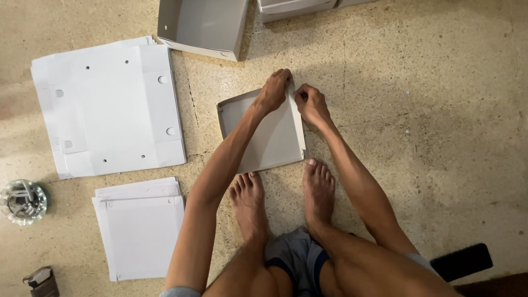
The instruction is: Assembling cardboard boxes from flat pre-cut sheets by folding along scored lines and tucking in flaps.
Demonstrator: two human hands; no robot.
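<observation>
White cardboard tray (264, 137) on floor (429, 110); left hand (273, 91) and right hand (311, 104) pinch its far right corner flap, fingers closed.

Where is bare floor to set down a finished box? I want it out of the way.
Bare floor lies right of the right hand, between the half-folded box and the black phone. The left side is crowded: large flat sheets, smaller stack, glass dish. Finished boxes line the top.
</observation>
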